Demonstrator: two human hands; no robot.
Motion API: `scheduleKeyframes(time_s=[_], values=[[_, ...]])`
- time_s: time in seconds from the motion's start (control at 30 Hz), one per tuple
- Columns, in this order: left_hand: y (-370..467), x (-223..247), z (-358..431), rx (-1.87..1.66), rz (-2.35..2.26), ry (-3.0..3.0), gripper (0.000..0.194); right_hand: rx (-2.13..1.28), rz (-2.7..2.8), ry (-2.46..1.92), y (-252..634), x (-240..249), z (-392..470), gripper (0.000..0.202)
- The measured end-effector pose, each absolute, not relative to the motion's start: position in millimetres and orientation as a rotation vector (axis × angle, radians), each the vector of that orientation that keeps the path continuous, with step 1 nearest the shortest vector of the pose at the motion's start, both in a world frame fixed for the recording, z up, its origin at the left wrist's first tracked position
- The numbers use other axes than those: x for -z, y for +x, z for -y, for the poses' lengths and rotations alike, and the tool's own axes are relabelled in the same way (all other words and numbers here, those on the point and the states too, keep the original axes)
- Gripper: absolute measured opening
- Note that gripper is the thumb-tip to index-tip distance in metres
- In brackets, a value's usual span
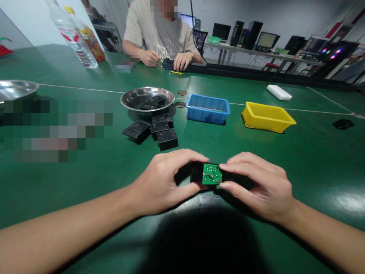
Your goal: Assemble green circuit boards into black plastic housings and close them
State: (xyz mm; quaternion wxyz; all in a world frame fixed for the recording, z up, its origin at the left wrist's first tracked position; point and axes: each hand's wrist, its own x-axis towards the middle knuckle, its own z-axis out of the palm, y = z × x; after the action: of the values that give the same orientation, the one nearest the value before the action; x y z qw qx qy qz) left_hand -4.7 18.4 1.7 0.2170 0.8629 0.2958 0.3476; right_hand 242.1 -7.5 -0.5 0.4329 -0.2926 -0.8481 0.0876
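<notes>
My left hand (161,180) grips a small black plastic case (196,173) between thumb and fingers, just in front of me. A green circuit board (211,174) with shiny solder dots sits at the right part of that case; how deep it is inside, I cannot tell. At the board's right edge, the thumb and fingers of my right hand (261,188) pinch it from above and below. Flat on the table under my hands lies a thin dark cover-like plate (210,203). Several black cases (167,139) are grouped beyond my left hand.
Behind the cases stands a metal bowl (124,102) with black parts in it. To its right are a blue bin (207,115) and a yellow bin (264,121). Bottles (74,40) stand far left. Across the green table (313,163), another person (162,34) handles a dark object.
</notes>
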Motion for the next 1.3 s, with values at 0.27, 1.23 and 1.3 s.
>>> scheduleKeyframes(time_s=[0.27, 1.23, 1.3], values=[[-4.3, -1.9, -18.1, -0.958, -0.833, 2.380, 0.030, -0.318, 2.083, -0.775, 241.7, 1.9, 6.5, 0.028], [-4.7, -2.4, -17.5, -0.960, -0.888, 2.376, 0.029, -0.349, 2.077, -0.739, 241.0, 3.3, 6.3, 0.012], [-4.6, -2.9, -17.4, -0.954, -0.889, 2.368, 0.029, -0.341, 2.080, -0.731, 241.3, 3.5, 6.5, 0.012]])
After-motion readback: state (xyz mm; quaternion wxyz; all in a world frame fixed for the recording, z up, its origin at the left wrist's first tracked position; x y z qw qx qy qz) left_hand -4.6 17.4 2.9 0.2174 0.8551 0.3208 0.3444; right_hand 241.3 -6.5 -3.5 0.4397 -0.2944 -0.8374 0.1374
